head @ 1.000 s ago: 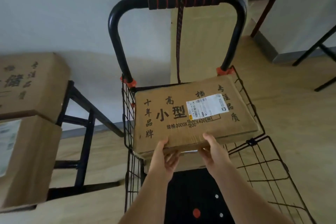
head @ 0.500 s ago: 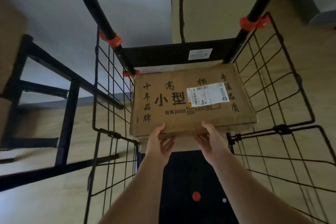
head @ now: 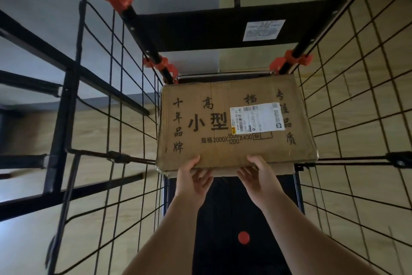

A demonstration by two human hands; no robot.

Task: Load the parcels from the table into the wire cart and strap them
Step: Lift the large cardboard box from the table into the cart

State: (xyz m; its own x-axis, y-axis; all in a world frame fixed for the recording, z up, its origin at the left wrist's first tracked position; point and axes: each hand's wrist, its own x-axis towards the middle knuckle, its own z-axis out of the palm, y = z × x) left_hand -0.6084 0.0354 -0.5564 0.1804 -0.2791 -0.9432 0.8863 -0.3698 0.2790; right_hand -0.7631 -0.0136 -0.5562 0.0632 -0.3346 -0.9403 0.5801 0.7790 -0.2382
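Where the parcel [head: 223,123] lies: ahead of both hands, long axis across the wire cart [head: 200,29].
Left hand [head: 191,181]: pinches near edge.
Right hand [head: 256,176]: likewise.

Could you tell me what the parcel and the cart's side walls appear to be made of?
The parcel looks like brown corrugated cardboard, matte, judging by its creased, dented corners; its label looks like white printed paper. The cart's side walls look like thin metal wire in a grid, coated black, perhaps with paint or plastic.
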